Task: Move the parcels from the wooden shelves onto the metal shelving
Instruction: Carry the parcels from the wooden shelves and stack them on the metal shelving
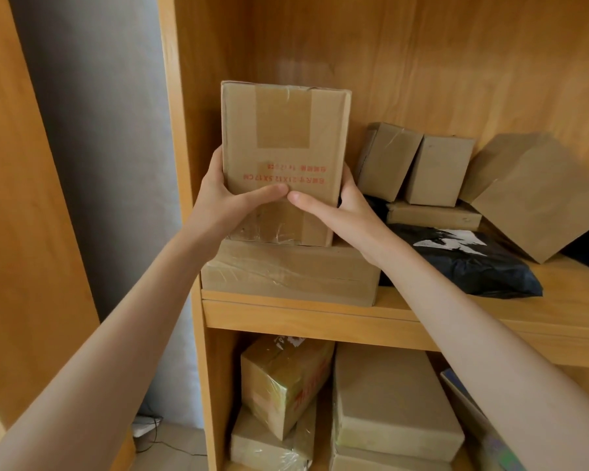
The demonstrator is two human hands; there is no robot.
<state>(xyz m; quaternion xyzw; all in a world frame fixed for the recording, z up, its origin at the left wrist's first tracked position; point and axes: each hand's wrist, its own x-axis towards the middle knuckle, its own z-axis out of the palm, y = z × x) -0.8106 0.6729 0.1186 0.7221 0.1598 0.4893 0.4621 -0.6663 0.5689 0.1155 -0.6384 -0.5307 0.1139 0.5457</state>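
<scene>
A tall brown box (283, 158) stands upright at the left end of the upper wooden shelf (320, 317), with red upside-down letters on its front. Its bottom sits on a flat wide box (289, 271) that lies at the shelf's front left corner.

Both hands hold the tall box. The left hand (223, 195) grips its left side, with the thumb pressed flat across the front. The right hand (340, 205) grips its right side, and its thumb lies on the front too. The two thumb tips nearly meet in the middle.

Just to the right, a black plastic bag parcel (466, 263) with a white label lies on the shelf. Behind it sits a thin flat box (432, 215), and two small boxes (388, 161) stand on that one, side by side. A bigger tilted box (531, 198) leans near the right end of the shelf.

On the lower shelf, near the left side, a box wrapped in shiny tape (283, 385) rests tilted on another box. Next to it a plain box (391, 402) lies on top of one more.
</scene>
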